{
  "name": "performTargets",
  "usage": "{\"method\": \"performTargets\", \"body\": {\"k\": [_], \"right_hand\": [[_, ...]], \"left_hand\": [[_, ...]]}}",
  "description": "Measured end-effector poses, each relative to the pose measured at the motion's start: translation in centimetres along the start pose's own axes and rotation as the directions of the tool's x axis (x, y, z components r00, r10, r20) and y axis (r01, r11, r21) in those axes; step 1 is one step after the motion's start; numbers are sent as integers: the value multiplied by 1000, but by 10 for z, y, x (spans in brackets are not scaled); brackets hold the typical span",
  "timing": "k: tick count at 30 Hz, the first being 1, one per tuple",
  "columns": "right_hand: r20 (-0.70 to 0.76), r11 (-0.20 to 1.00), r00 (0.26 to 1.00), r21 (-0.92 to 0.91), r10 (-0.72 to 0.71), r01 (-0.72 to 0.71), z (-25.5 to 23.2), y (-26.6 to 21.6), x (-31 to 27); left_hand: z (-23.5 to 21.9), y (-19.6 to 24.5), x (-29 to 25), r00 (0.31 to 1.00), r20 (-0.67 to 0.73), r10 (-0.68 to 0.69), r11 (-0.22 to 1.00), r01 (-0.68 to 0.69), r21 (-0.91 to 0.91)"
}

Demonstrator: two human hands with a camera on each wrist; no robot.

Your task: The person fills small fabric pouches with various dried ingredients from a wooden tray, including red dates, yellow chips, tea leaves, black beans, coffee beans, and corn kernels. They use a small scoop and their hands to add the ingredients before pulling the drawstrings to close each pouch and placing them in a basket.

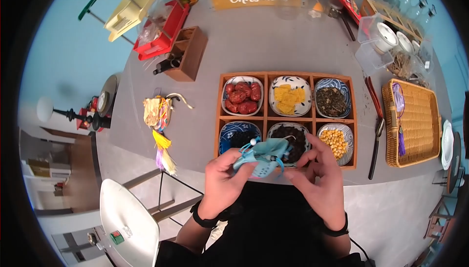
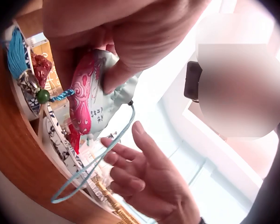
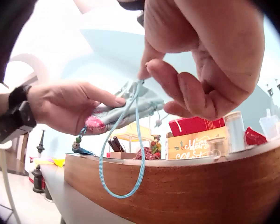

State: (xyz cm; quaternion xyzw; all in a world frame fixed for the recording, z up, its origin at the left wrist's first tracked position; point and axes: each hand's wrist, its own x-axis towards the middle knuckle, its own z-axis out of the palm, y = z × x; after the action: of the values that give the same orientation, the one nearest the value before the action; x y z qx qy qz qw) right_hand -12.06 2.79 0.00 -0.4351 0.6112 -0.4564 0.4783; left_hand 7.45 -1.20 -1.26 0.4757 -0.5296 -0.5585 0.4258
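Observation:
My left hand (image 1: 222,181) grips a pale blue drawstring pouch (image 1: 267,151), thumb pressed on its side. A pink patterned base (image 2: 83,100) shows on it, with a green bead (image 2: 43,96) and blue tassel (image 2: 17,56) hanging off. From its neck a light blue cord (image 3: 101,172) hangs in a long loop. Beside the cord, my right hand (image 1: 320,174) has its fingers spread and loosely bent. Below both hands stands a divided wooden box (image 1: 288,73), whose front middle bowl of dark pieces (image 1: 295,152) is partly hidden by the pouch.
Other bowls in the box hold red dates (image 1: 242,97), yellow pieces (image 1: 289,99), dried leaves (image 1: 330,102) and yellow kernels (image 1: 333,143). A wicker tray (image 1: 413,125) and a long dark-handled spoon (image 1: 377,142) lie right. On the left lies a gold tasselled pouch (image 1: 157,112).

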Motion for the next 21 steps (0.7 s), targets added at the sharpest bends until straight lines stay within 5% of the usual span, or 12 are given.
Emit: {"method": "performTargets", "body": {"k": [4, 8, 13, 14, 15, 17, 21], "right_hand": [[157, 957, 987, 280, 29, -73, 3, 16, 5], [12, 954, 999, 294, 51, -52, 7, 13, 2], [19, 972, 998, 228, 60, -62, 35, 0, 0], [1, 966, 999, 256, 32, -32, 46, -10, -1], [-13, 959, 1000, 285, 8, -4, 53, -18, -2], [-1, 971, 1000, 240, 17, -16, 46, -12, -1], [-119, 985, 985, 108, -124, 137, -1, 18, 6]], "left_hand": [[5, -6, -3, 991, 124, 41, 997, -32, -68], [6, -4, -2, 967, 252, -41, 933, 127, -338], [-19, 5, -4, 989, 112, -101, 954, 128, -272], [-28, 5, -4, 998, -31, -54, 943, 41, -331], [-39, 5, -6, 984, -177, -16, 926, -52, -374], [-79, 12, -9, 945, -325, 31, 990, -73, -117], [-159, 26, 11, 854, -506, 122, 989, -150, -16]]}}
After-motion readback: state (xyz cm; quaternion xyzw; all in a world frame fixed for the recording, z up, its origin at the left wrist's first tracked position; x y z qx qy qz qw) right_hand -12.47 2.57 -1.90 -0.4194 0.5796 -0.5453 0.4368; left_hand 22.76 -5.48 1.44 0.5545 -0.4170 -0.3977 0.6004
